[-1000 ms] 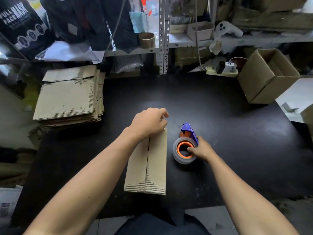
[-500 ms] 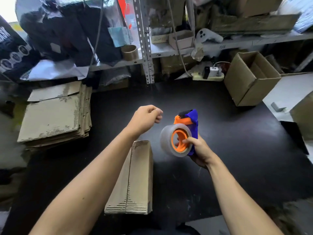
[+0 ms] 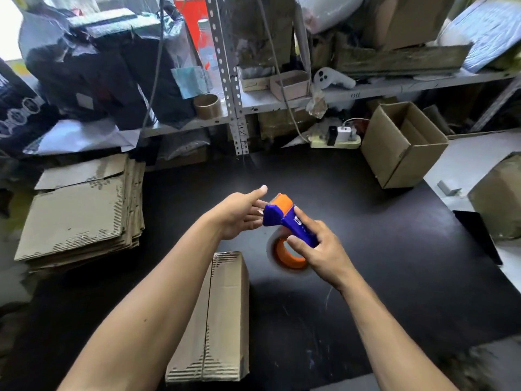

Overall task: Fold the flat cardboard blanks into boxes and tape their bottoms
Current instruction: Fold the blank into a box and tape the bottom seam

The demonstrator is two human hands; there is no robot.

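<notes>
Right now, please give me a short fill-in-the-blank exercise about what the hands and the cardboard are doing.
1. The right hand grips the tape ____.
2. The folded box lies on the ____ table.
3. The left hand has its fingers ____.
4. The stack of flat blanks lies to the person's ____.

Missing words: dispenser; black; straight; left

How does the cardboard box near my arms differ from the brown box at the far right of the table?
The folded box lies low on the black table, flaps closed along a centre seam; the open box is tipped, showing its empty inside. The folded box lies under the left forearm; the open box stands beyond both hands. Both are plain brown corrugated cardboard.
</notes>
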